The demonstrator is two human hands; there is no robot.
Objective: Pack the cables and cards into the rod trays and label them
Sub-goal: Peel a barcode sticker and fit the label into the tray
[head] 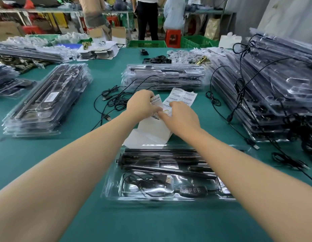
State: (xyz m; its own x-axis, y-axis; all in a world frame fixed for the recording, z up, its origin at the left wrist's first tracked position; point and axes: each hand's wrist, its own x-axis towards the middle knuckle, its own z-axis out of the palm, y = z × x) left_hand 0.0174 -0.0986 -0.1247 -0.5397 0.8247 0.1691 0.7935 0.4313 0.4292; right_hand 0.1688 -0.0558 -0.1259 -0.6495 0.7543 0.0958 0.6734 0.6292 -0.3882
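Two hands meet beyond the near clear plastic rod tray [115, 187]: a white printed card [156, 100] is pinched by the left hand [143, 104], while the white barcode label sheet [182, 96] is pressed by the right hand [182, 116].

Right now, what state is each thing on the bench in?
Near tray: open, rods and cable inside.
Cable: coiled in the tray's compartment.
Card: held in left hand.
Label sheet: flat on the table, right hand on it.
Loose cables: unpacked, tangled.
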